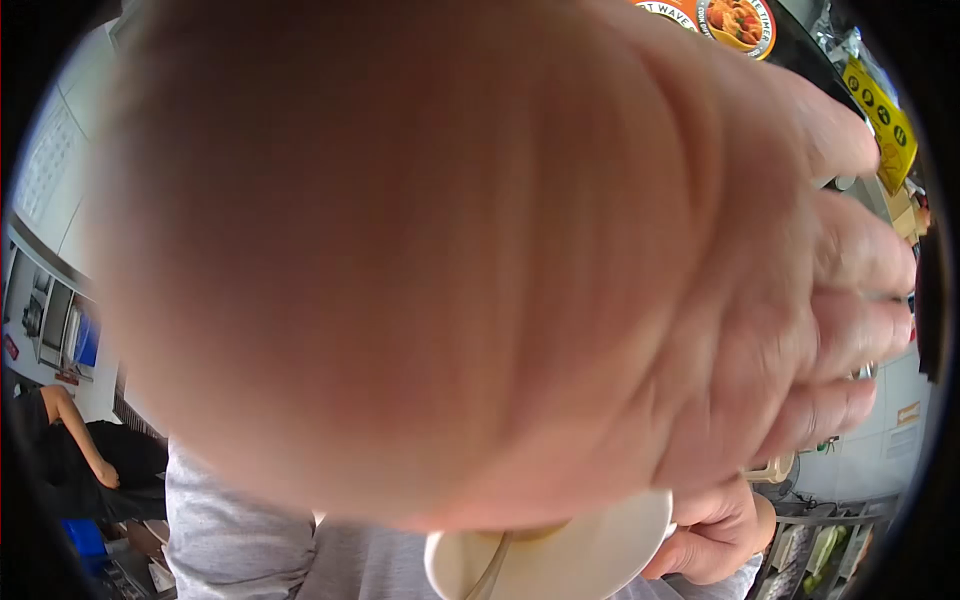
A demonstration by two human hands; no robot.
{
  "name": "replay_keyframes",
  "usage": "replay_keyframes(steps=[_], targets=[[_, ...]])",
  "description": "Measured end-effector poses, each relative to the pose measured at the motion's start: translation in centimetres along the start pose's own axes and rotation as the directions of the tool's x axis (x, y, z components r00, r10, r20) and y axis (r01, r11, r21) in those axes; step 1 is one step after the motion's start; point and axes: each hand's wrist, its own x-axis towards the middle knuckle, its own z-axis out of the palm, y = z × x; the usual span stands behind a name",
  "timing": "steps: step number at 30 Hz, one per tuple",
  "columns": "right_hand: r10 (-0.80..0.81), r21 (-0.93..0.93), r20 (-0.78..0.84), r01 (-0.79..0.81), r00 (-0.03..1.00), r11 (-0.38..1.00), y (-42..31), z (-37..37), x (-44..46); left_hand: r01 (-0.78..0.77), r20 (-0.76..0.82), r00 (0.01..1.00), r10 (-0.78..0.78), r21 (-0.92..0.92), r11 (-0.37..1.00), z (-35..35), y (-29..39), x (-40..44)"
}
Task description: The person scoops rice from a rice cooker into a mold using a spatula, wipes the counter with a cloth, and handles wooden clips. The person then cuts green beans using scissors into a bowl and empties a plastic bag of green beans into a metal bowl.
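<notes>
My left hand [480, 270] is very close to the camera and covers most of the view, its palm side blurred. Its fingers point right, stretched out with gaps between some of them, and nothing shows in them. Below it, my right hand [715, 535] grips the right side of a white cup [620, 545]. The handle of a metal spoon [490, 570] leans inside the cup, near a little yellowish-brown content. The left hand hides the cup's far rim.
A black surface with orange round food labels [735, 25] shows at the top. At the right hangs a yellow packet [880, 120]. On the left stands another person in black [90, 455], near metal shelving [55, 320] with a blue item.
</notes>
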Motion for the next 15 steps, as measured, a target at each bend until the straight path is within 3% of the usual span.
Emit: replay_keyframes(steps=[5, 8, 11, 12, 15], targets=[[-0.105, -0.019, 0.017, 0.105, 0.994, 0.994, -0.1, -0.5, 0.0, -0.009, 0.011, 1.0, 0.009, -0.012, 1.0, 0.8, -0.4, 1.6], [-0.109, -0.254, 0.069, 0.123, 0.992, 0.959, -1.8, -0.8, -0.6, -0.011, 0.014, 1.0, 0.011, -0.016, 1.0, 1.1, -0.5, 2.1], [-0.16, -0.326, 0.119, 0.191, 0.98, 0.926, -2.7, -1.3, -0.4, -0.007, 0.016, 1.0, 0.007, -0.012, 1.0, 1.5, -0.4, 2.7], [-0.27, -0.375, 0.088, 0.283, 0.959, 0.883, -2.7, -1.1, -0.2, -0.009, 0.016, 1.0, 0.009, -0.009, 1.0, 1.6, -0.3, 2.8], [-0.247, -0.477, 0.111, 0.27, 0.963, 0.837, -2.9, -1.1, -1.4, -0.01, 0.021, 1.0, 0.01, -0.002, 1.0, 2.2, -0.1, 3.5]])
